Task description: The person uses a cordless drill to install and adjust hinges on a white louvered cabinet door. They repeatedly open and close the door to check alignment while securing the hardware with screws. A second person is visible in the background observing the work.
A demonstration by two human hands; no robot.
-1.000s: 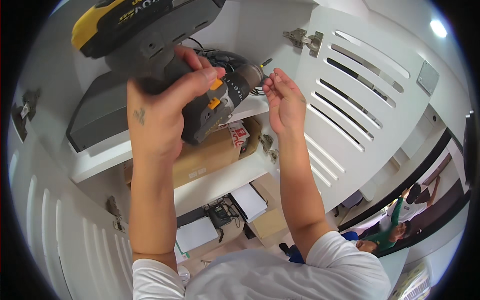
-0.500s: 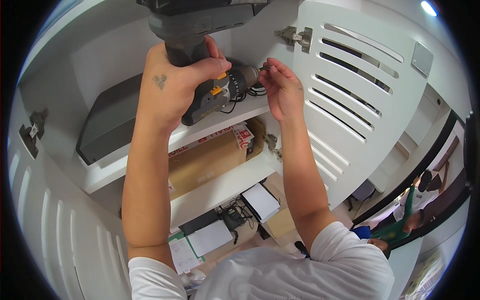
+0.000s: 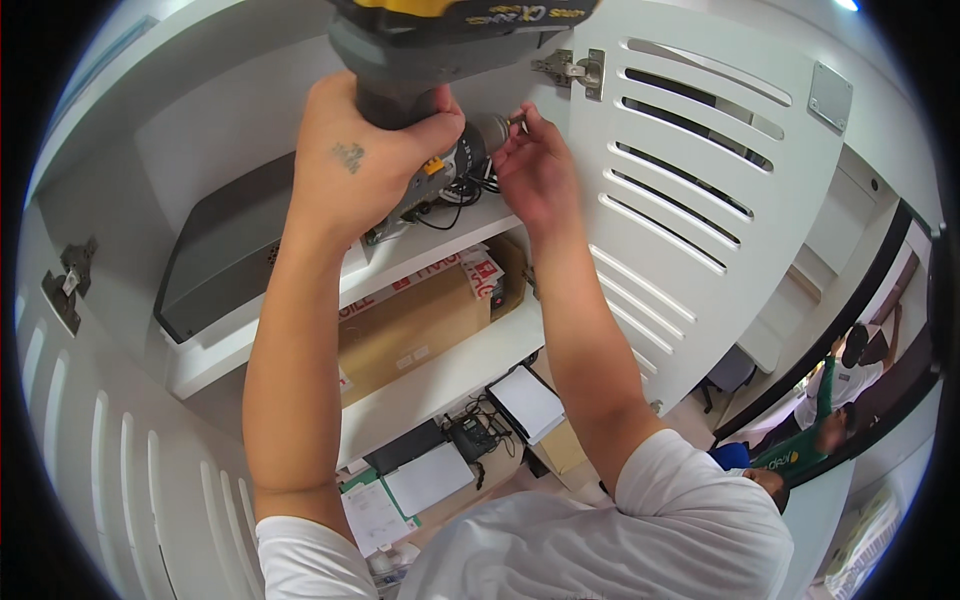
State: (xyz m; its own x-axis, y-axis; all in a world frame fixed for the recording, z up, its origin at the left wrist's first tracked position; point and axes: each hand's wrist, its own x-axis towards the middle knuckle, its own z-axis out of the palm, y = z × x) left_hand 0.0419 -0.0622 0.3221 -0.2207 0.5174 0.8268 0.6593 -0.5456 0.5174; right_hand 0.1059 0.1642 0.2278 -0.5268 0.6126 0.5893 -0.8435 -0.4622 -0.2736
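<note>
A dark grey and yellow cordless drill (image 3: 450, 45) is held up inside an open white cabinet, its battery end toward me. My left hand (image 3: 345, 170) wraps round its grip, and the thumb lies along the body. The chuck points right, toward the cabinet's side wall by the right door's hinge (image 3: 575, 72). My right hand (image 3: 540, 175) is closed at the drill's tip, thumb and fingers pinching a thin, dark bit or screw (image 3: 517, 121). Its far end is too small to make out. Part of the drill body is hidden behind my left hand.
Slatted doors stand open at the right (image 3: 800, 210) and left (image 3: 80, 390). A dark flat box (image 3: 225, 255) and black cables (image 3: 465, 192) lie on the shelf. Below are a cardboard box (image 3: 410, 340) and papers (image 3: 430, 480). People (image 3: 845, 375) are at the far right.
The drill has tilted, showing more of its yellow battery end. Its chuck and my right hand have shifted left and slightly up; my left hand has moved a little right.
</note>
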